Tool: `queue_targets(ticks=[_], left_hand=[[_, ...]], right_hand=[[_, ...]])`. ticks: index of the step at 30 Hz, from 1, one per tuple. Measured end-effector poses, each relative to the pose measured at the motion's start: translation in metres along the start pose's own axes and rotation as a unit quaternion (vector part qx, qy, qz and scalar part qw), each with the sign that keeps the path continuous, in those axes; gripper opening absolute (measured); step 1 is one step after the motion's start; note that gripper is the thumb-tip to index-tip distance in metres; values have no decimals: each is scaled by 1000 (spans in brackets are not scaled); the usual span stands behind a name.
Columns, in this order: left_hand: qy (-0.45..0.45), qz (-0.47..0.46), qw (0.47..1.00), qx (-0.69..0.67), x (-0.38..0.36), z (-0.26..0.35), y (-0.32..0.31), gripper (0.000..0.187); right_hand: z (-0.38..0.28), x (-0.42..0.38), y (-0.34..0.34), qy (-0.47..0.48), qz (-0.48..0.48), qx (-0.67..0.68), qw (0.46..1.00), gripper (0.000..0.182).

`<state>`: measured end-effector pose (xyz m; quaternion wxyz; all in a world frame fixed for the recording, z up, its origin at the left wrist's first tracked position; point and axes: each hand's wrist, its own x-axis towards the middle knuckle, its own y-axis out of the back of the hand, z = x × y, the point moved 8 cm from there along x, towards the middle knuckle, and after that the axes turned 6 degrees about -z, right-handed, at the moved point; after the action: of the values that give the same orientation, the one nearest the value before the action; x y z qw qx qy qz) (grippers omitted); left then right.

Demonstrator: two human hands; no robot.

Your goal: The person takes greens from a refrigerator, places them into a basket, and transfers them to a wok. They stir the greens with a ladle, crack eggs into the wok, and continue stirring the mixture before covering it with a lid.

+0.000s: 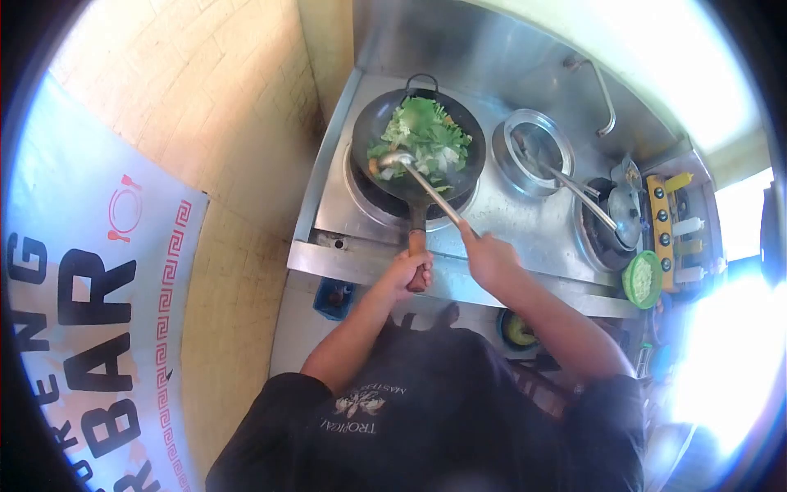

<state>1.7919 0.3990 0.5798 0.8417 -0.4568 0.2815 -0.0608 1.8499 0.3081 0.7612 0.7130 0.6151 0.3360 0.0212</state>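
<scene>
Nearest the camera, a dark shirt (459, 410) with pale printed lettering is seen. Ahead of it, both forearms are stretched toward a steel desk (525, 238). A wok (367, 135) is set over a round burner opening in the desk, and by the left hand (412, 272) its wooden handle (417, 240) is gripped, the fingers closed around it. By the right hand (492, 261), also closed, the end of a long ladle (397, 159) is held; its shaft is slanted across the wok's near rim, and its bowl is laid against the food, toward the left side. Leafy greens (433, 119) and pale cut pieces are heaped in the wok, with a few orange bits among them.

To the right of the wok, apart from it, a round steel pot (506, 135) is placed, with a long-handled utensil (574, 184) leaned over its rim. Farther right, a lidded pan (628, 215) is seen, and near it a green bowl (628, 283) is filled with pale chopped food. Squeeze bottles (687, 225) are lined up beside a yellow rack (659, 221). On the left, a printed banner (98, 197) is hung by a yellowish wall (246, 139).
</scene>
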Motion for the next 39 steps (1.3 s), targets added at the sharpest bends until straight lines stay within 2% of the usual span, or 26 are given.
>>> queue_targets(ticks=[2,4,6,12,15,17,19,20,21,22,25,29,30,32,33,35,39], left_hand=[[7,-11,997,-81,-10,-4,-11,12],[-1,-16,994,-108,-43,6,-73,12],[8,-25,992,-122,-58,-5,-98,13],[-30,-24,993,-112,-14,-2,-57,12],[-31,-15,994,-100,-9,-1,-52,12],[-41,-49,992,-111,-2,-5,-41,13],[-45,-44,993,-100,-2,-5,-36,13],[-44,-40,994,-89,-2,-5,-34,13],[-56,-41,994,-90,-1,-1,-32,13],[-54,-36,994,-83,0,-2,-28,13],[-52,-28,996,-73,8,-9,-18,13],[-54,-43,996,-63,9,-11,-17,16],[-50,-40,996,-58,8,-9,-19,16],[-49,-16,996,-76,6,-11,-20,14],[-45,-16,996,-76,7,-11,-19,14],[-42,-16,998,-51,9,-7,-15,13],[-29,-32,989,-140,-18,-11,-70,11]], right_hand=[[6,-28,-3,11,-32,-31,999,50],[39,-37,5,-40,-20,-85,995,54],[58,-41,42,-24,1,-120,992,51],[83,-81,139,-13,110,-216,970,47],[104,-66,122,-45,101,-220,969,45],[113,-31,87,-92,54,-109,988,44],[136,22,35,-78,61,-29,995,42],[147,39,15,-71,68,-34,995,42],[153,48,4,2,135,82,987,42],[157,50,8,77,195,195,958,42],[145,66,20,43,227,234,944,42],[114,132,10,15,155,283,946,39],[104,126,9,13,155,289,944,39],[80,105,-6,30,54,179,982,42],[79,85,-3,27,52,181,982,42],[80,46,-11,-14,-35,39,999,46],[100,16,-6,-30,-26,-32,999,49]])
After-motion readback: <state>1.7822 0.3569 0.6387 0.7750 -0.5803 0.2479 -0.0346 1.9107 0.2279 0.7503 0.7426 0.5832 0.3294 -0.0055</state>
